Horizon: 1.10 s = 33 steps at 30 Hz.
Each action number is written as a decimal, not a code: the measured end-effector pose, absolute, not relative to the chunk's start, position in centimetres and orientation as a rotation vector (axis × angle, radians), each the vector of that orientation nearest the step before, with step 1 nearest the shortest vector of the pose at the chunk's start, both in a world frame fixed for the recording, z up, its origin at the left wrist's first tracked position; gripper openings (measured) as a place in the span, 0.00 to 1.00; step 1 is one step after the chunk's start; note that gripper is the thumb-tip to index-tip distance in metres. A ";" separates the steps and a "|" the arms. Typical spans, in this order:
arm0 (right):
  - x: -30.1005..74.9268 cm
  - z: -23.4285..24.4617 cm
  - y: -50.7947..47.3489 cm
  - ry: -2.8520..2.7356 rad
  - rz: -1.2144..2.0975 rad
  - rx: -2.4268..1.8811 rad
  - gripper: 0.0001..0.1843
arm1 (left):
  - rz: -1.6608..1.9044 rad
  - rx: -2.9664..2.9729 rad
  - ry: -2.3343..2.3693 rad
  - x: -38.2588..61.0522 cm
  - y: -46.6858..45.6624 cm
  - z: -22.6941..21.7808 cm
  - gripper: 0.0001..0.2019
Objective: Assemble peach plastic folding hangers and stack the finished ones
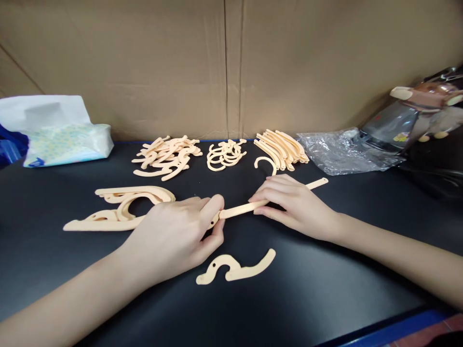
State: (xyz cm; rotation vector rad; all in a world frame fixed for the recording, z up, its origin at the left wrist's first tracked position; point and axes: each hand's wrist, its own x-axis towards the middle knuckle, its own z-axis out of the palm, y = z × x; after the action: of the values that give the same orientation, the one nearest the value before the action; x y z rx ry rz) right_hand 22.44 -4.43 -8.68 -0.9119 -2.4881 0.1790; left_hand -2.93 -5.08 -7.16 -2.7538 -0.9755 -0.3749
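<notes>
My left hand is closed, thumb and fingers pinching a peach-coloured plastic piece with a hole at the left end of a long hanger bar. My fingers hide most of that piece. My right hand is closed over the bar farther right, and the bar's holed tip sticks out beyond it. A hanger hook rises just above the right fingers; its lower end is hidden. Below my hands lies a loose wavy hanger arm. Folded hangers are stacked to the left, partly behind my left hand.
At the back of the black table lie a pile of wavy hanger arms, a pile of hooks and a pile of bars. A tissue pack stands left; a clear plastic bag and a dark bag with a plush figure sit right.
</notes>
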 end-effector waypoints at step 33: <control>23.5 -9.1 -3.7 -2.334 0.510 -0.983 0.18 | -0.629 -2.848 -1.209 -2.5 -5.3 -8.4 0.27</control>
State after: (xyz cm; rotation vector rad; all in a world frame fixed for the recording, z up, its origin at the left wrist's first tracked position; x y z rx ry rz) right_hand 23.50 -3.69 -9.05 -0.9835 -2.3337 0.5105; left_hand -2.45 -5.32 -8.41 -2.8481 -1.2085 -0.6292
